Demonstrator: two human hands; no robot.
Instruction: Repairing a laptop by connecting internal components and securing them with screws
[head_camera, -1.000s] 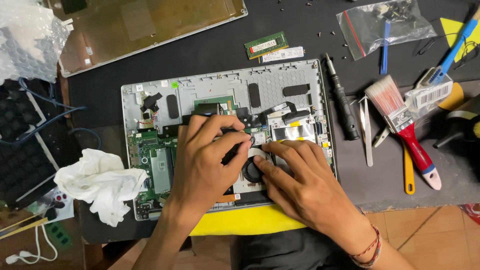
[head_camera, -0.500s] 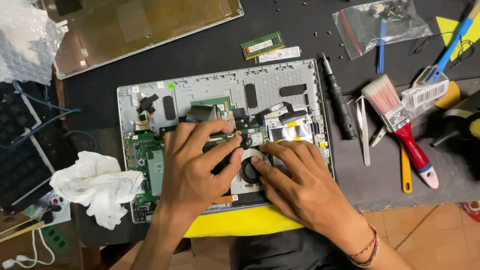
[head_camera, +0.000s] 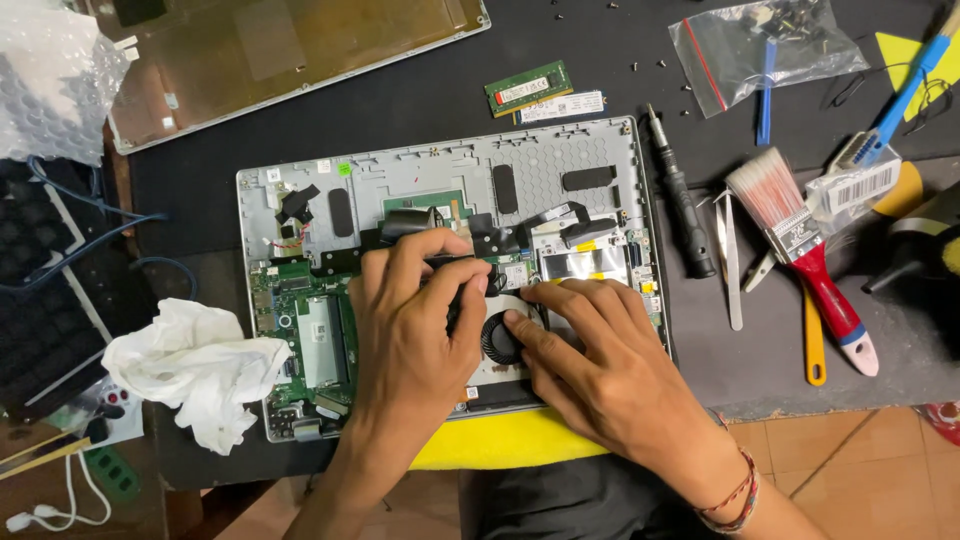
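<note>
An opened laptop base (head_camera: 520, 170) lies on a dark mat with its green circuit board (head_camera: 300, 330) and a round black cooling fan (head_camera: 500, 340) exposed. My left hand (head_camera: 410, 330) rests over the board's middle, its fingers curled on a black part beside the fan. The fingers of my right hand (head_camera: 600, 370) press flat on the fan housing and a silver plate next to it. Both hands cover much of the board's lower middle, and what the left fingers pinch is hidden.
A black screwdriver (head_camera: 682, 205), tweezers (head_camera: 732, 265) and a red-handled brush (head_camera: 810, 255) lie right of the laptop. A memory stick (head_camera: 528, 88), a bag of parts (head_camera: 765, 40) and loose screws sit behind. A crumpled white cloth (head_camera: 195, 365) lies left, a laptop cover (head_camera: 280, 55) far left.
Both hands have stayed on the fan area with only slight finger shifts. The view has drifted a little.
</note>
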